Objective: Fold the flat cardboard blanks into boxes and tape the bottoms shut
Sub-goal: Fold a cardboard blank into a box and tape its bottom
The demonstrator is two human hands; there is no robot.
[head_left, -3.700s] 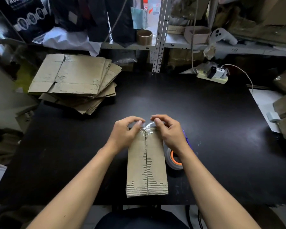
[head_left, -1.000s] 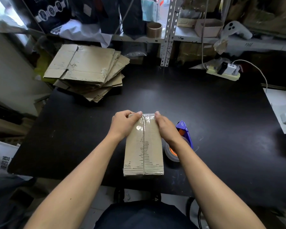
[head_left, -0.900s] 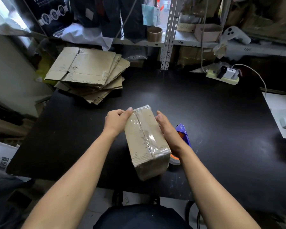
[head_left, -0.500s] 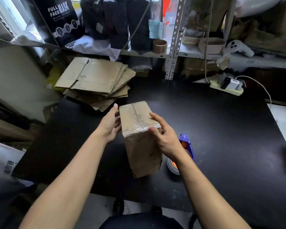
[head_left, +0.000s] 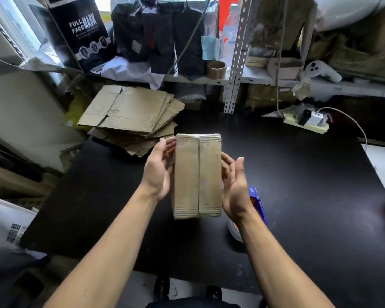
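Observation:
A small folded cardboard box is up in the air over the black table, its seamed face with two flaps turned toward me and clear tape showing at its far edge. My left hand presses flat against the box's left side. My right hand presses against its right side, thumb up and fingers partly hidden behind the box. A stack of flat cardboard blanks lies at the table's back left. The tape dispenser with its blue handle lies under my right wrist.
A power strip with a white cable sits at the back right. Metal shelving packed with bags, a tape roll and small boxes runs behind the table. White sheets lie at the right edge.
The box has come off the table and been turned over between my hands, from its taped bottom facing up to a seamed face toward me. My view has tilted upward.

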